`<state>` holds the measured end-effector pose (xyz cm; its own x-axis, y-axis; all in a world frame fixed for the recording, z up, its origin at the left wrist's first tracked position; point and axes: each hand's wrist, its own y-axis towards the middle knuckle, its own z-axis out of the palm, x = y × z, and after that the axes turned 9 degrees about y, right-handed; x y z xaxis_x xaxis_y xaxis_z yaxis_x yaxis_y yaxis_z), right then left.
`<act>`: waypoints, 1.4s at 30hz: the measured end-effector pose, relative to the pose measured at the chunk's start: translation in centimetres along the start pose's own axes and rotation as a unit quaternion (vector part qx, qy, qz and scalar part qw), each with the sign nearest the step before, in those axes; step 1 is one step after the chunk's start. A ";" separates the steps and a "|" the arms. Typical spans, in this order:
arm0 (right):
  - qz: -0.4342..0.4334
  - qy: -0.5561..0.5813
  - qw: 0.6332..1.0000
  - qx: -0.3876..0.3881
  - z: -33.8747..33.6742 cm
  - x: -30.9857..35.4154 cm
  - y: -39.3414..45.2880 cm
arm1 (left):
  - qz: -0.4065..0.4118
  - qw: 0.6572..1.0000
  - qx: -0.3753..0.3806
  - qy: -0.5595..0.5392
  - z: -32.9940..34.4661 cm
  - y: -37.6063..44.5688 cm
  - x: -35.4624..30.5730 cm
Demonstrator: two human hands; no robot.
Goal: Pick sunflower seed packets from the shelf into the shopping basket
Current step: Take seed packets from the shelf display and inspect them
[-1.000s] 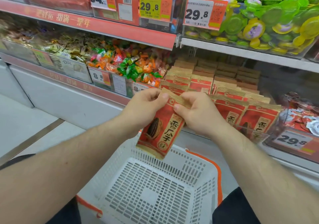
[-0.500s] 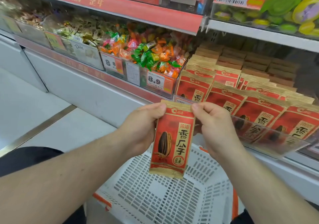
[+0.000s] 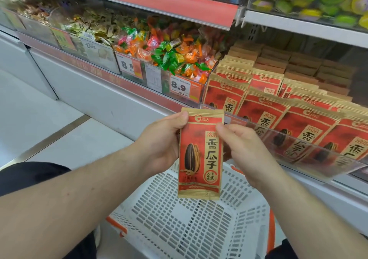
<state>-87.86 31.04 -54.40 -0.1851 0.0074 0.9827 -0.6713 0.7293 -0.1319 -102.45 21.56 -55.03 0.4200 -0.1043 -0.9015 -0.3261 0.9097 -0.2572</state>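
Both forearms are reaching forward as the left hand (image 3: 165, 141) and right hand (image 3: 245, 151) are pinching an upright packet (image 3: 200, 155), fingers clamped on its top corners, over the basket (image 3: 187, 225).

A seed packet (image 3: 200, 155) hangs upright between the left hand (image 3: 161, 143) and the right hand (image 3: 245, 149), above the basket (image 3: 179, 225). Behind and to the right, rows of packets on the shelf (image 3: 278, 103) stand behind a clear guard (image 3: 310, 155). Left of them lies a bin of wrapped sweets (image 3: 169, 53).
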 end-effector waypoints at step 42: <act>0.000 -0.049 0.994 0.095 -0.5 0.4 -1.2 | 0.015 0.982 -0.048 0.179 -0.4 -0.9 -0.2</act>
<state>-86.77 30.56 -53.81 -0.2487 -0.0667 0.9663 -0.7931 0.5867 -0.1636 -102.60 20.55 -54.79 0.0892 -0.2288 -0.9694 -0.4197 0.8740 -0.2449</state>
